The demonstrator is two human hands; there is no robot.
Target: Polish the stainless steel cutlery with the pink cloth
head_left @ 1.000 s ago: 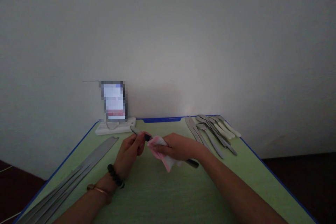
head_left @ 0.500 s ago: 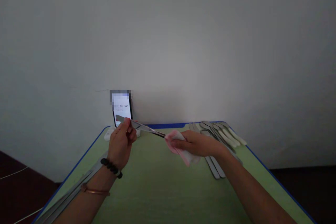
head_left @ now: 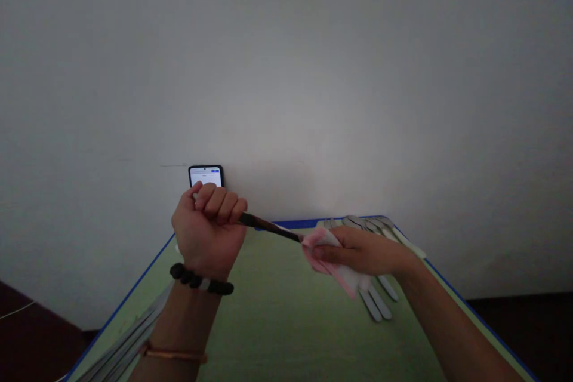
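Observation:
My left hand [head_left: 212, 221] is closed in a fist around one end of a long, slim metal utensil [head_left: 273, 228]. The covered part hides its exact kind. My right hand [head_left: 362, 249] pinches a pink-and-white cloth [head_left: 329, 256], which is wrapped about the utensil's other end. Held above the green table [head_left: 286, 322], the utensil slants slightly down to the right.
A lit phone [head_left: 206, 174] leans on the wall behind my left hand. Spoons and other cutlery [head_left: 376, 304] lie at the table's right, partly under my right hand. Several long metal pieces [head_left: 129, 334] lie along the left edge.
My left hand has turned over and gone from a fingertip hold to a full fist around the utensil. My right hand and the cloth have shifted slightly right and down.

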